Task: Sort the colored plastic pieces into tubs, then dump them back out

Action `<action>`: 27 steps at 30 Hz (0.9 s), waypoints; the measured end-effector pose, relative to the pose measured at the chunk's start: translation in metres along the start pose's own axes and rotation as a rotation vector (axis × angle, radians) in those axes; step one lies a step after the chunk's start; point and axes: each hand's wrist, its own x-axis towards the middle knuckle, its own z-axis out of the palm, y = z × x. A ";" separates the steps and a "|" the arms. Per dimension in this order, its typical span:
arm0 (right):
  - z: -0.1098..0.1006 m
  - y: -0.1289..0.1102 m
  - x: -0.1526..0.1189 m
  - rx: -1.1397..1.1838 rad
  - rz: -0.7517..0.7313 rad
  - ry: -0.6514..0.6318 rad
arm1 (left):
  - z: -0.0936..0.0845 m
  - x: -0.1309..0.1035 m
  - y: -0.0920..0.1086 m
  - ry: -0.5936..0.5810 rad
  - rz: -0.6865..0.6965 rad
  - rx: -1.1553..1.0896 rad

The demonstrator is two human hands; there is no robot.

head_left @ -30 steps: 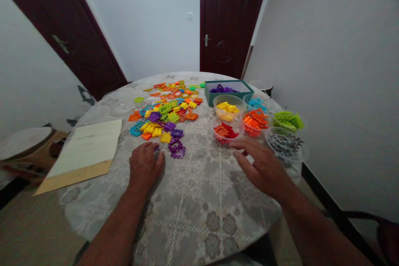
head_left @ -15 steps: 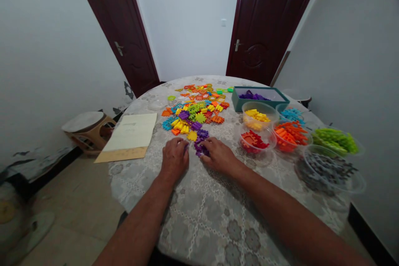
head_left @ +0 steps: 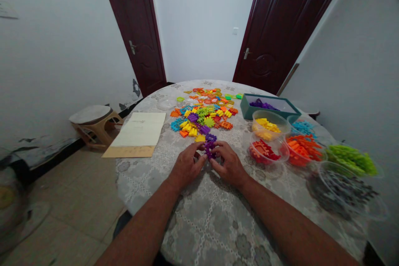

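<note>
Purple interlocking plastic pieces (head_left: 210,148) stand at the near edge of a colourful heap, between my two hands. My left hand (head_left: 189,162) grips them from the left with thumb and fingers. From the right, my right hand (head_left: 228,162) pinches the same purple pieces. How the pieces join is partly hidden by my fingertips. Just beyond lies the heap of mixed pieces (head_left: 208,122), in yellow, blue, green, orange and purple. A yellow piece (head_left: 200,138) is close to my left fingertips.
On the right stand clear tubs of yellow (head_left: 266,126), red (head_left: 264,150), orange (head_left: 302,147), blue (head_left: 301,128), green (head_left: 352,158) and grey pieces (head_left: 346,187). Behind them is a green box (head_left: 249,111) holding purple pieces. A notebook (head_left: 139,131) lies at left; a stool (head_left: 93,122) stands beyond the table.
My left hand has moved right, to the purple pieces that my right hand was touching. Both hands now meet on them. The camera view has shifted slightly.
</note>
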 end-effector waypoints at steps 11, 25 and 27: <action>0.007 0.005 -0.001 0.052 0.033 -0.047 | 0.003 0.007 -0.005 -0.060 -0.414 -0.500; 0.014 -0.005 0.000 -0.303 0.054 -0.265 | 0.006 0.004 -0.004 -0.030 -0.510 -0.858; 0.015 -0.006 0.001 -0.325 0.065 -0.263 | 0.007 0.004 -0.004 -0.037 -0.510 -0.836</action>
